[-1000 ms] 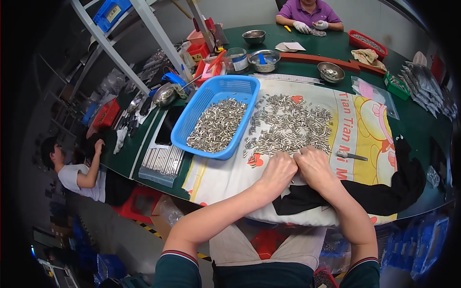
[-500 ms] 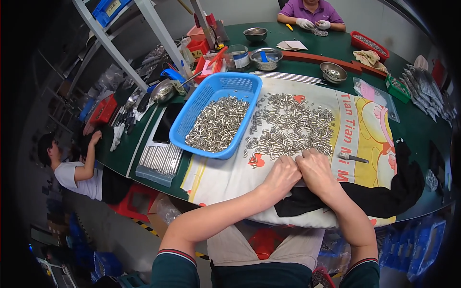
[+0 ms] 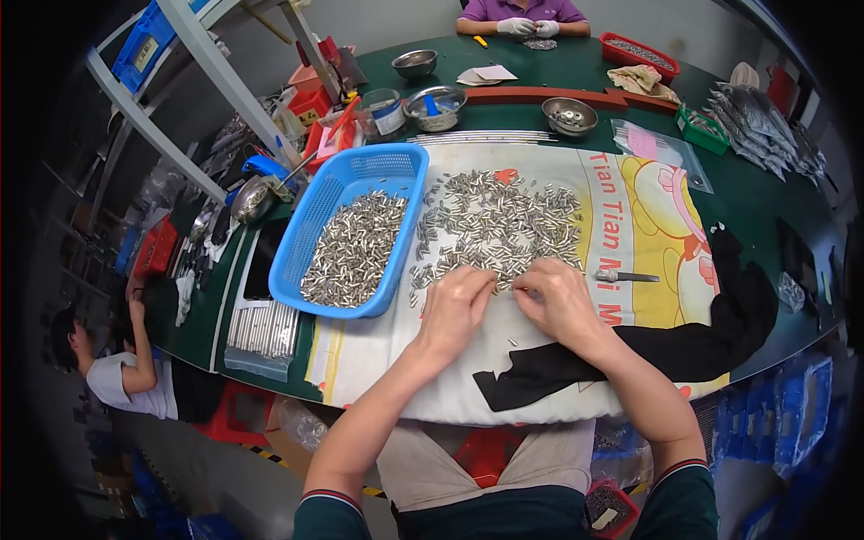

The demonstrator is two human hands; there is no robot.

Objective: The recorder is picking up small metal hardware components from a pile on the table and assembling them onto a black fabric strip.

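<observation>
Many small silvery metal pins lie spread in a pile on a printed cloth. My left hand rests at the pile's near edge, its fingers curled together at the pins. Right of it, a small gap away, my right hand has its thumb and fingers pinched at the same edge. What either hand pinches is too small or hidden to make out. A single pin lies apart on the cloth between my wrists. More pins fill part of a blue plastic basket to the left.
Black cloth lies under my right forearm. A dark-handled tool is right of the pile. Metal bowls and thin rods lie beyond. Bagged rods lie left of the basket. A gloved person works across the table; another sits at left.
My hands were touching and are now apart, the left shifted leftward. A lone pin now shows between my wrists. The whole view has shifted, so the table's things sit further left.
</observation>
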